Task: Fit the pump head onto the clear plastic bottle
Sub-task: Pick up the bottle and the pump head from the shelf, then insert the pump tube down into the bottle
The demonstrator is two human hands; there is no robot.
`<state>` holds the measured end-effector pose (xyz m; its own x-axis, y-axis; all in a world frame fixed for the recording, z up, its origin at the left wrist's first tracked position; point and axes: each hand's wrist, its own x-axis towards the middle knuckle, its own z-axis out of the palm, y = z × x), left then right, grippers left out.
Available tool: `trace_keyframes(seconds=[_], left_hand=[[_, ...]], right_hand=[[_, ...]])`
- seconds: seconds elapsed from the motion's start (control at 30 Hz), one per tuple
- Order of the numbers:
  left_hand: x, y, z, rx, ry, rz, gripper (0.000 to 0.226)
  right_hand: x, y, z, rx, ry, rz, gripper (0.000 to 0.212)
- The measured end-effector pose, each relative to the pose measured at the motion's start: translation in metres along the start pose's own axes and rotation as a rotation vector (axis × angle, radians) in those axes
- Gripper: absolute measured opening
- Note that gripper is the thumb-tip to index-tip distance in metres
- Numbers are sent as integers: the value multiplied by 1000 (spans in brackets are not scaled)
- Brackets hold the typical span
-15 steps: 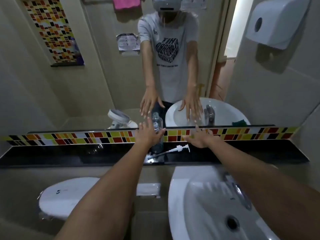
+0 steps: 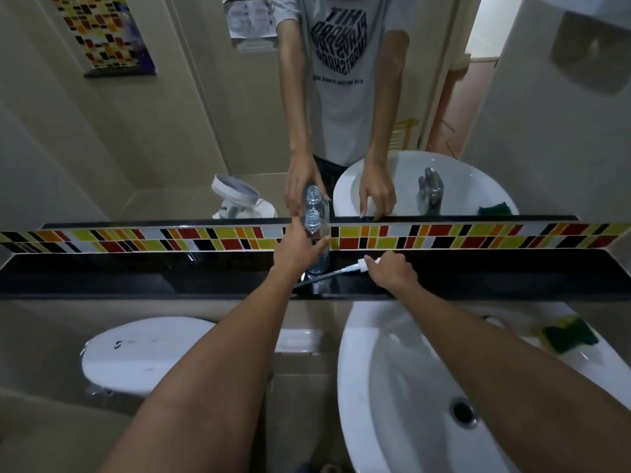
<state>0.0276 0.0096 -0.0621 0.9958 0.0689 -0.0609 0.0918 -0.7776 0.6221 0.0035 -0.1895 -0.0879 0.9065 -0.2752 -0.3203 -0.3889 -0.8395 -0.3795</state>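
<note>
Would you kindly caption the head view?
Left hand grips the clear bottle while right hand picks up the pump head from the black ledge.

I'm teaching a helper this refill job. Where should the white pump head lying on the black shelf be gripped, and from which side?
Grip the white pump head at its thick collar, coming from above on the right: it lies flat, its thin tube pointing left toward the clear plastic bottle.

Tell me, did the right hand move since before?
Yes. The right hand dropped from the colourful tile strip down onto the pump head lying on the black shelf.
</note>
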Motion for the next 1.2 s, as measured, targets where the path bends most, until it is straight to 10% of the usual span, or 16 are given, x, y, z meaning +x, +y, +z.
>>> trace_keyframes(seconds=[0.53, 0.87, 1.2], left_hand=[[-1, 9, -18, -284, -184, -5, 73], [-8, 16, -25, -310, -248, -1, 63], [-17, 19, -28, -242, -280, 81, 45]], right_hand=[[43, -29, 15, 559, -250, 408, 31], [29, -17, -26, 788, -219, 312, 49], [-8, -23, -85, 672, 156, -83, 28]])
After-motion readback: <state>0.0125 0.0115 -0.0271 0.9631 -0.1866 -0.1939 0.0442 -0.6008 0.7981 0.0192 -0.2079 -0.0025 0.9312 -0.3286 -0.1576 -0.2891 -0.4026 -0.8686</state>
